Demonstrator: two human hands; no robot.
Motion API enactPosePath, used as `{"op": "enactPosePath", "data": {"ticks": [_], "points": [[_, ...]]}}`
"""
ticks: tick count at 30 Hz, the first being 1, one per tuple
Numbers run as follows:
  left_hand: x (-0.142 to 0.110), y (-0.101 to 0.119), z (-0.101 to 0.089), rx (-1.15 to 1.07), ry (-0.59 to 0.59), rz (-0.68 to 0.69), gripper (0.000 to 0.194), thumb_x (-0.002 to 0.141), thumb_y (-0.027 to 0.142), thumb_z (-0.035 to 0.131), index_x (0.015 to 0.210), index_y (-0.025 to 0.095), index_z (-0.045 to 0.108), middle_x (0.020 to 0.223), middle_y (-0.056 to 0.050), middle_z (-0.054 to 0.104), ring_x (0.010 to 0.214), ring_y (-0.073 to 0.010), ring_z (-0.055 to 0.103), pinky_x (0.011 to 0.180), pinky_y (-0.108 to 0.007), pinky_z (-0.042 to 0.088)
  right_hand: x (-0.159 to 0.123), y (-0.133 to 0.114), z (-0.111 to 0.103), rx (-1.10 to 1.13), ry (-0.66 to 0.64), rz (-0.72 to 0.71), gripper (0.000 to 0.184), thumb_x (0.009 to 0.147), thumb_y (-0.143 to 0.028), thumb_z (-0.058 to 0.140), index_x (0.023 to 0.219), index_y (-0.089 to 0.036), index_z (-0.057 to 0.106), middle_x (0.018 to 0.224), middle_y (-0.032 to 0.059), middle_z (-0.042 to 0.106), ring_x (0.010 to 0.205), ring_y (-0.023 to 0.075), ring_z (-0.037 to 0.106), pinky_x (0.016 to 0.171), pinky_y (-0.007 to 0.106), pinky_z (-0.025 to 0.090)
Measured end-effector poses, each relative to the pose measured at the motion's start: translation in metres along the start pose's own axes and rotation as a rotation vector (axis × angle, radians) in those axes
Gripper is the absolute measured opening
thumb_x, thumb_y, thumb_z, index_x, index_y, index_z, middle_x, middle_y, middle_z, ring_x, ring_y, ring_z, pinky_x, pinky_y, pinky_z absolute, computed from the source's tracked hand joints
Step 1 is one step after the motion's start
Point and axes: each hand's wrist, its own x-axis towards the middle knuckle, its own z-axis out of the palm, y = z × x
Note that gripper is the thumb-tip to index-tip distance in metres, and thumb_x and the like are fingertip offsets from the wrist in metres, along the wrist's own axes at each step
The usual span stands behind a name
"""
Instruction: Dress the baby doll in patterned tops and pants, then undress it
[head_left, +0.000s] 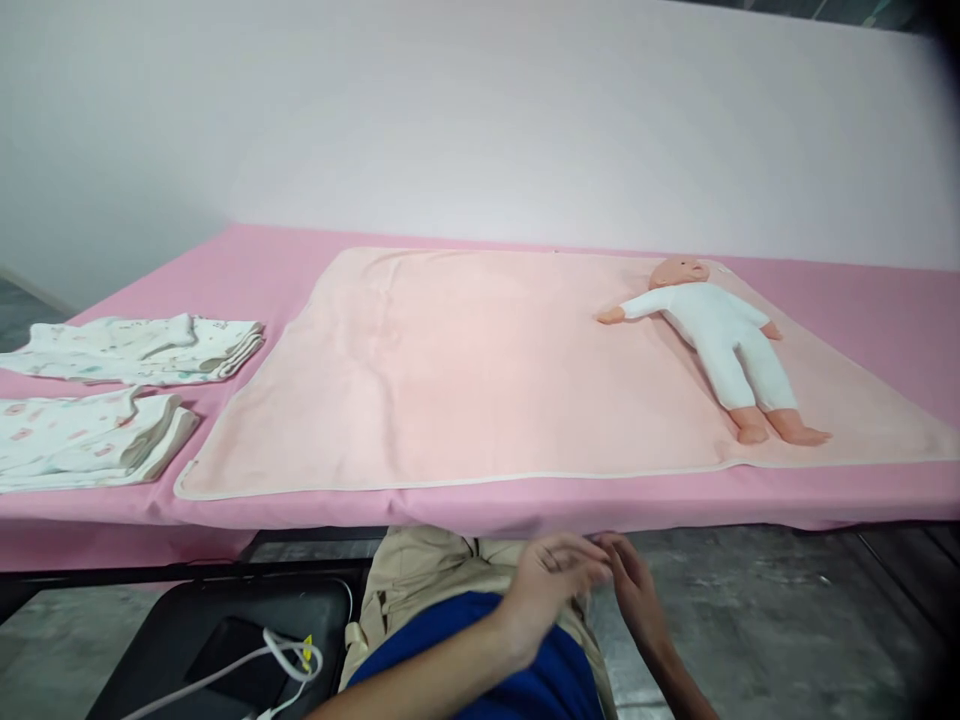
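Note:
In front of my waist, just off the near edge of the bed, my left hand (553,583) and my right hand (636,592) meet at the fingertips. The fingers of the left are loosely bent, those of the right fairly straight; no object shows in either. Beyond them a peach blanket (480,370) with a pale border lies spread flat. A baby doll (709,325) in a white bodysuit lies face up on its right part, head toward the wall, arms out, feet toward me. Neither hand touches the doll or the blanket.
Two folded stacks of white printed baby clothes, a farther one (142,350) and a nearer one (90,440), lie on the left of the pink sheet (277,270). Below left, a black seat (180,640) holds a dark device and a white cable (289,655). A white wall (480,120) stands behind.

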Motion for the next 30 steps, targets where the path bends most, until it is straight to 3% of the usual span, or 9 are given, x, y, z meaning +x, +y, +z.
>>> {"op": "enactPosePath", "data": {"ticks": [3, 7, 10, 13, 17, 26, 30], "points": [[-0.012, 0.029, -0.018, -0.118, 0.128, 0.13, 0.053, 0.061, 0.05, 0.111, 0.093, 0.016, 0.086, 0.081, -0.003, 0.08, 0.062, -0.0059, 0.055, 0.066, -0.021, 0.043, -0.003, -0.042, 0.013, 0.079, -0.087, -0.072, 0.042, 0.111, -0.059, 0.061, 0.097, -0.023, 0.078, 0.09, 0.0061, 0.08, 0.086, 0.0252, 0.08, 0.081, 0.038, 0.065], [-0.03, 0.044, -0.031, -0.196, 0.194, 0.229, 0.045, 0.068, 0.038, 0.11, 0.097, 0.018, 0.083, 0.082, 0.001, 0.078, 0.062, -0.0031, 0.053, 0.067, -0.018, 0.044, -0.013, -0.106, 0.024, 0.078, -0.047, -0.3, 0.016, 0.111, -0.034, 0.069, 0.113, -0.028, 0.083, 0.101, 0.0031, 0.085, 0.093, 0.0215, 0.082, 0.088, 0.036, 0.065], [-0.041, 0.049, -0.032, -0.211, 0.197, 0.276, 0.043, 0.07, 0.036, 0.109, 0.099, 0.019, 0.081, 0.081, 0.003, 0.076, 0.062, -0.0032, 0.052, 0.068, -0.018, 0.046, -0.02, -0.144, 0.032, 0.108, -0.012, -0.465, 0.018, 0.106, -0.022, 0.075, 0.117, -0.032, 0.085, 0.105, 0.0014, 0.087, 0.097, 0.0221, 0.083, 0.09, 0.038, 0.066], [-0.047, 0.053, -0.032, -0.21, 0.193, 0.3, 0.042, 0.073, 0.035, 0.108, 0.101, 0.019, 0.081, 0.083, 0.003, 0.077, 0.062, -0.0036, 0.052, 0.071, -0.02, 0.05, -0.024, -0.168, 0.042, 0.168, -0.004, -0.477, 0.018, 0.103, -0.02, 0.079, 0.115, -0.033, 0.086, 0.105, 0.0012, 0.087, 0.093, 0.0217, 0.084, 0.086, 0.038, 0.067], [-0.049, 0.058, -0.032, -0.22, 0.197, 0.315, 0.043, 0.072, 0.035, 0.108, 0.101, 0.02, 0.081, 0.083, 0.002, 0.077, 0.062, -0.004, 0.051, 0.072, -0.021, 0.052, -0.025, -0.183, 0.056, 0.21, 0.022, -0.432, 0.014, 0.103, -0.021, 0.081, 0.111, -0.031, 0.084, 0.103, -0.0003, 0.087, 0.09, 0.0195, 0.083, 0.084, 0.036, 0.068], [-0.05, 0.065, -0.032, -0.271, 0.159, 0.291, 0.042, 0.073, 0.036, 0.107, 0.103, 0.02, 0.083, 0.095, -0.001, 0.081, 0.064, -0.0042, 0.057, 0.07, -0.019, 0.055, -0.029, -0.191, 0.07, 0.207, 0.081, -0.532, 0.021, 0.102, -0.016, 0.079, 0.114, -0.032, 0.08, 0.102, -0.0006, 0.083, 0.093, 0.0182, 0.08, 0.086, 0.036, 0.066], [-0.047, 0.065, -0.033, -0.258, 0.188, 0.338, 0.043, 0.071, 0.039, 0.109, 0.098, 0.019, 0.083, 0.091, -0.001, 0.081, 0.065, -0.0051, 0.061, 0.07, -0.019, 0.057, -0.028, -0.19, 0.075, 0.287, 0.091, -0.446, 0.02, 0.102, -0.017, 0.08, 0.116, -0.031, 0.08, 0.107, 0.0016, 0.081, 0.102, 0.0185, 0.077, 0.092, 0.036, 0.065]]}}
